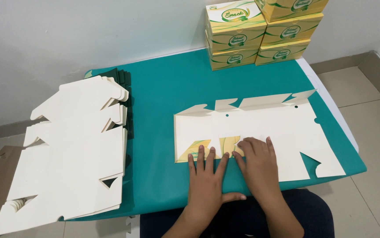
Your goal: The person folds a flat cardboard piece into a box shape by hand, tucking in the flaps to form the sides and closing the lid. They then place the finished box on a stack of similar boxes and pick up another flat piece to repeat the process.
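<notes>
- Left hand (207, 178): lay flat, palm down, fingers spread and pointing away, thumb stretched out to the right.
- Right hand (258, 161): lay flat, palm down, fingers together, angled up-left, just beside the left.

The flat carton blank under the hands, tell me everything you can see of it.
The blank is one die-cut sheet of thin cream card, lying plain side up on the green table cover. It has notched tabs along its edges and small punched holes. Its far flaps are creased up slightly. Its near flap is folded over, showing a yellow and green printed face. The left hand presses flat on that flap, and the right hand presses beside it.
</notes>
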